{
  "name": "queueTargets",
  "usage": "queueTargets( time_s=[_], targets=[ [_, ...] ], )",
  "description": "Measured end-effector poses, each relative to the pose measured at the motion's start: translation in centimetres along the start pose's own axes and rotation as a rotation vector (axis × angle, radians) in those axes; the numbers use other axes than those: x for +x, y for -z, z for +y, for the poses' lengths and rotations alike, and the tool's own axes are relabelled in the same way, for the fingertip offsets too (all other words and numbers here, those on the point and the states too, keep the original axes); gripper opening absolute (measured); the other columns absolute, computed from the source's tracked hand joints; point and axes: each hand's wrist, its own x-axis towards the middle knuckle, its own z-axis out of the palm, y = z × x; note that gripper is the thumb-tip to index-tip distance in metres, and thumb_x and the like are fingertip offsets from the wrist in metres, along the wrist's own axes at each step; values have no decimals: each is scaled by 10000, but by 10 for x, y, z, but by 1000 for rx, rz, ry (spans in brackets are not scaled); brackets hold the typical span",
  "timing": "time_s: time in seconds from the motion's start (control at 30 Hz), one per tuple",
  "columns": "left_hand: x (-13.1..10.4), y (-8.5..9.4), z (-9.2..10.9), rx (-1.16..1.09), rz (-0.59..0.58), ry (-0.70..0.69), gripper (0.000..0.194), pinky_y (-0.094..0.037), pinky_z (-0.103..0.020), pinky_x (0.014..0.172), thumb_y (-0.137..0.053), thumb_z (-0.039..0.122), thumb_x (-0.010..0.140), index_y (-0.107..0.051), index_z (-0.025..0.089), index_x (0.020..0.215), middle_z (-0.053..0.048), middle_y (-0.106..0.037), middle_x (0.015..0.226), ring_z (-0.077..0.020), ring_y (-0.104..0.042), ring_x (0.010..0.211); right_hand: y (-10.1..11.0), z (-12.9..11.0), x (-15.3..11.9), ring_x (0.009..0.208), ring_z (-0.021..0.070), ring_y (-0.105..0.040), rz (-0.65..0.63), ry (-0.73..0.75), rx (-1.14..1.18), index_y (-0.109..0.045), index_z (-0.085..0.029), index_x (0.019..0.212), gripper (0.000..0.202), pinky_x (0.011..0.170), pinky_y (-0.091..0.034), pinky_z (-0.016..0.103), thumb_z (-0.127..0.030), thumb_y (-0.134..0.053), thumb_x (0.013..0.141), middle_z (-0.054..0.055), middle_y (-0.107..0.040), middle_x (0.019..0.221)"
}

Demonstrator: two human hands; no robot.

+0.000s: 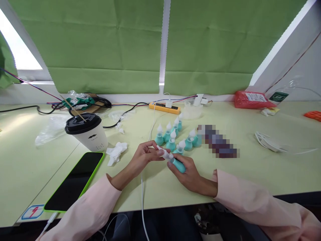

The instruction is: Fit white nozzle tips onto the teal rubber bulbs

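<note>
My left hand (144, 156) pinches a translucent white nozzle tip (165, 154) between thumb and fingers. Wrapped around the teal squeeze bulb (179, 165) is my right hand (188, 175). Nozzle and bulb meet end to end between the hands, slanting down to the right; I cannot tell how firmly they are joined. Just beyond my fingers stand several similar teal bulb aspirators (171, 144) with white tips pointing up. Behind them sits a translucent plastic tub (192, 112).
A lidded paper cup (94, 137), a phone (75, 182) in a green case and crumpled tissue (116, 152) lie left. A power strip (164, 107) is at the back. Right are a pixelated patch (218, 142), a white cable (269, 142) and a red package (253, 99).
</note>
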Motion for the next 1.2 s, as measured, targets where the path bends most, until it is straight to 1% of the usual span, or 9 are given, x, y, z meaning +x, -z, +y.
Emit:
queueTargets(
  time_s=[0.2,0.37,0.5,0.63,0.73,0.83,0.97,1.07,1.2],
  targets=[
    [0,-3,-4,16,21,-55,161,-422,-399,808,-578,220,691,-431,153,687,-16,-652,660,-220,-544,951,-3,1,2,552,101,-461,32,15,-39,-497,-159,804,75,538,-380,219,-202,-456,759,0,-524,634],
    [0,-4,-6,36,20,-68,161,-418,-394,813,-578,221,691,-431,156,688,-8,-653,634,-222,-545,952,-2,-1,2,568,109,-455,25,12,-39,-499,-161,810,90,553,-374,229,-220,-450,763,6,-519,640],
    [0,-5,-6,40,14,-92,169,-414,-394,816,-583,231,687,-431,157,685,-9,-655,631,-225,-537,964,0,-2,2,529,94,-415,-23,-87,39,-490,-162,756,112,519,-353,218,-262,-444,772,-15,-466,583],
    [1,-5,-7,43,-5,-110,178,-397,-403,840,-592,234,678,-437,149,669,-33,-660,665,-233,-513,998,2,-5,3,505,84,-395,-95,-216,204,-469,-161,684,194,490,-340,208,-317,-419,789,-25,-429,552],
    [1,-3,-7,15,-33,-82,169,-402,-420,828,-590,237,681,-449,144,675,-48,-660,700,-243,-501,1013,3,-7,5,510,83,-402,-121,-260,304,-474,-157,660,231,496,-345,207,-342,-418,788,-24,-431,545],
    [1,-1,-7,-23,-66,-33,147,-406,-430,815,-587,221,685,-465,141,687,-52,-652,750,-249,-497,1016,5,-7,7,514,82,-405,-137,-253,339,-474,-153,613,264,503,-347,207,-353,-434,780,-21,-432,536],
    [1,1,-6,-86,-103,9,126,-423,-435,771,-573,193,698,-460,141,676,-53,-632,783,-261,-497,1010,7,-6,8,488,73,-393,-179,-256,388,-463,-149,577,294,474,-334,204,-364,-440,777,-19,-428,526],
    [0,1,-5,-120,-130,22,117,-430,-438,748,-558,174,708,-450,141,676,-47,-614,792,-251,-536,943,8,-6,9,486,70,-396,-199,-262,431,-469,-146,570,302,459,-334,202,-367,-443,776,-14,-430,543],
    [0,1,-5,-155,-156,34,108,-437,-451,721,-544,164,717,-442,142,691,-37,-592,800,-227,-574,843,9,-7,11,501,74,-418,-193,-248,502,-499,-145,596,271,452,-351,204,-352,-462,766,-10,-447,565]
  ],
)
